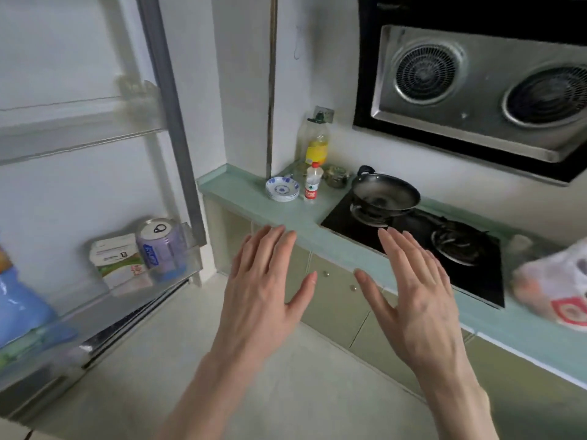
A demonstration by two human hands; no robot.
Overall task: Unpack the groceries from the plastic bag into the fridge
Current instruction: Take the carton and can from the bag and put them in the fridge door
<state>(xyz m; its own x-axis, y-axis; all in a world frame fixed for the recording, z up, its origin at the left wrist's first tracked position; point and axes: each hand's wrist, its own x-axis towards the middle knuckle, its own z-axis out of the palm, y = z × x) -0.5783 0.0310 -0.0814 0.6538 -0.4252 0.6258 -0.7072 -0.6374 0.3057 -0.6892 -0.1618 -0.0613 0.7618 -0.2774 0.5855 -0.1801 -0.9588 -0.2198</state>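
Both hands up mid-frame, palms away from camera, fingers spread, holding nothing: left hand (265, 287), right hand (416, 290). They hover over bare floor (286, 369) in front of the desk (298, 214) edge, touching nothing.

Plastic bag (552, 290) sits on the desk far right, well apart from the right hand, beyond the stove (422, 249). Bag is blurred and cut off by the frame edge; contents unreadable, just pale orange shapes and a red print.

Fridge door (79, 185) stands open on the left, well apart from the left hand. Lower door shelf (178, 274) holds a can (160, 246) and a carton (119, 262) side by side, touching or nearly so. Something blue (19, 306) further left in the same shelf, cut off, can't tell what it is. Upper door shelf (79, 128) is motion-blurred. Fridge interior is out of frame.

On the desk: pan (386, 192) on the near burner, stack of bowls (282, 188), small bottle (313, 185) just beside the bowls, oil bottle (316, 144) behind it in the corner, a jar (336, 176) too blurred to read. Hood (476, 100) on the wall above the stove.

Open room: floor between fridge door and cupboards is bare; desk front edge runs diagonally just past the fingertips.
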